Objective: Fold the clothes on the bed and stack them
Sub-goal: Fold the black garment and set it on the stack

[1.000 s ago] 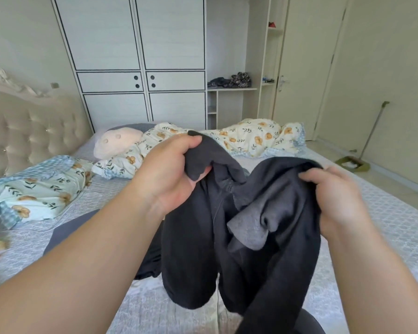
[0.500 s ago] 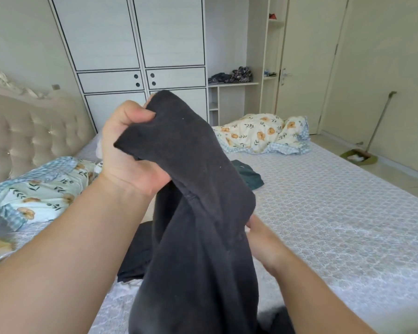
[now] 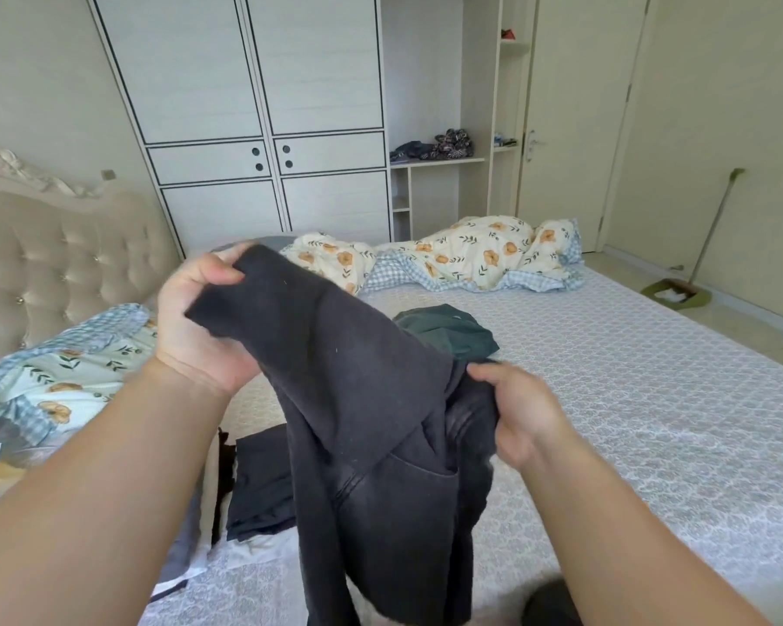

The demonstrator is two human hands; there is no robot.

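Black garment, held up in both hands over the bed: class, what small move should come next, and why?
Probably draw the hands apart to spread it flat. The left hand grips one end of the black garment high, the right hand pinches a bunched part lower, and the rest hangs crumpled above the bed. It cannot be folded neatly until opened out.

Left grip [image 3: 200,327] raised, fingers curled, right grip [image 3: 523,415] lower, pinching
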